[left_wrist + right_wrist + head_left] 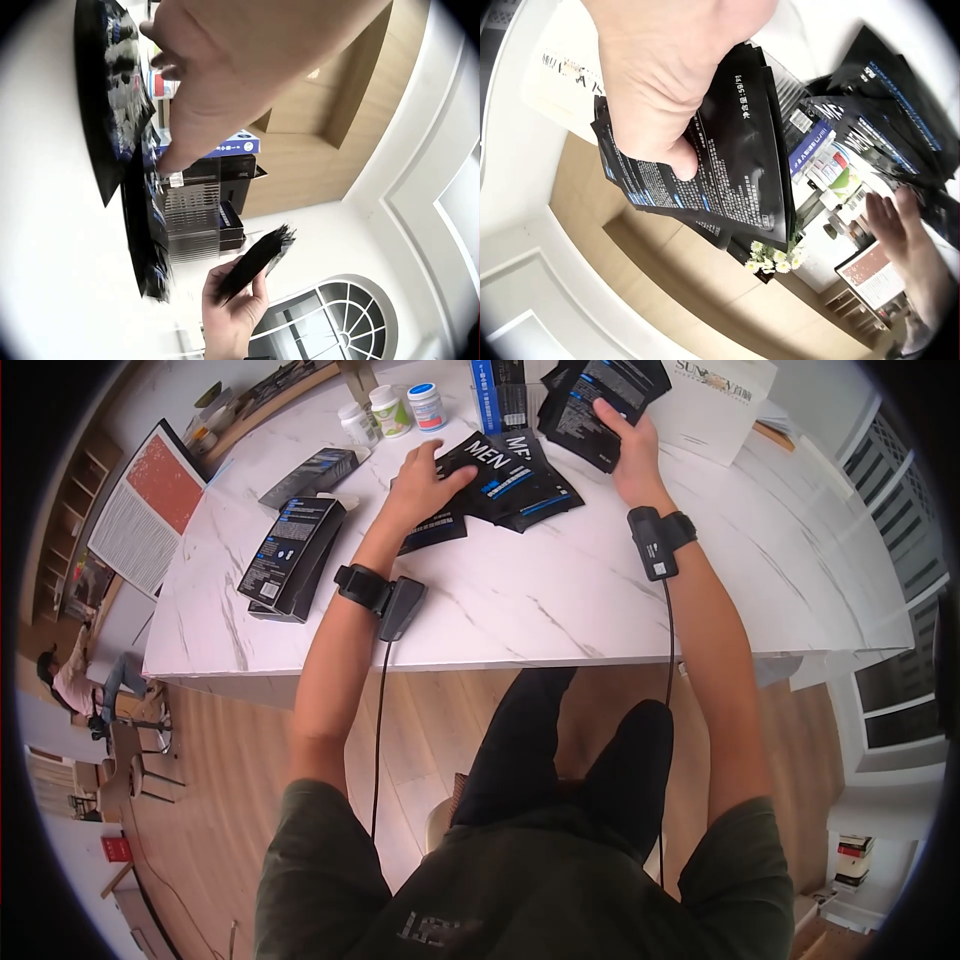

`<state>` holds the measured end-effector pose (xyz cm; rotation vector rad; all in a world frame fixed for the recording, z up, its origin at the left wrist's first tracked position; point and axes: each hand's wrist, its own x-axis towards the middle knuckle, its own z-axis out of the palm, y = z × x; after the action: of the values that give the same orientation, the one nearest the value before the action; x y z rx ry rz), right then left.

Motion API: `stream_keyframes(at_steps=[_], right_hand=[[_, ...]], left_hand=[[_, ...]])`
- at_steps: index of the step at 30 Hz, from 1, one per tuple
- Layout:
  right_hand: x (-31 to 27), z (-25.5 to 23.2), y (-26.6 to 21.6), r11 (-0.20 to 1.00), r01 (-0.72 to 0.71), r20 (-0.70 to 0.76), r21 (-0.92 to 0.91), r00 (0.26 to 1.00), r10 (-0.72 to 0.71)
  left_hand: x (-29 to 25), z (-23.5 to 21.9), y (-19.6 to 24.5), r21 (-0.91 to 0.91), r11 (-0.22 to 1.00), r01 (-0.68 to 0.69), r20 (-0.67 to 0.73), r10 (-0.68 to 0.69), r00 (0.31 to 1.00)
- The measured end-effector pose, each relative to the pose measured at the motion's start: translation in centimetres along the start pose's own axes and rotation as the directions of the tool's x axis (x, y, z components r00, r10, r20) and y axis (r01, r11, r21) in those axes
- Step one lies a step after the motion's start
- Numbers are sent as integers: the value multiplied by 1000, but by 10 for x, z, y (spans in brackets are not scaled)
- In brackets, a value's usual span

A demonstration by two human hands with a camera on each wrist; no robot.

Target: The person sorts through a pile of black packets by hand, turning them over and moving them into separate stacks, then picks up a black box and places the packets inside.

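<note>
"MEN" stands in white letters on the fanned black packets [525, 485]; "SUN" begins the heading on the white package [700, 425], its remainder unclear; "净含量:5g/对" is printed on the held black packets [739, 161]; smaller print is illegible

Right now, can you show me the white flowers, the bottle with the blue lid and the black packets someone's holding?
White flowers [782, 266], right wrist view: on one bloom.
Bottle with the blue lid [429, 414], head view: on its label.
Held black packets [577, 422], head view: on the top one's printed side.
</note>
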<state>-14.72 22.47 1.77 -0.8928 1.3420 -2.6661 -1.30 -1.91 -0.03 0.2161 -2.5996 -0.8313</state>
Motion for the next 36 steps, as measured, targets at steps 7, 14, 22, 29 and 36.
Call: stream_keyframes(at_steps=[7,14,22,29,36], right_hand=[[9,-21,6,998,18,-92,-57,995,-23],[22,-52,-37,919,-162,100,-360,972,210],[32,-96,-9,-120,98,89,-988,993,75],[0,-5,8,388,90,197,-917,949,245],[-23,19,21,750,-493,74,-442,813,578]], left_hand=[[-3,14,-14,199,979,41,71,-56,996],[-7,3,-4,252,965,71,99,-99,990],[-2,3,-14,303,949,84,57,-106,993],[-2,15,-21,244,969,38,20,-44,999],[-3,20,-20,206,978,2,43,-11,999]])
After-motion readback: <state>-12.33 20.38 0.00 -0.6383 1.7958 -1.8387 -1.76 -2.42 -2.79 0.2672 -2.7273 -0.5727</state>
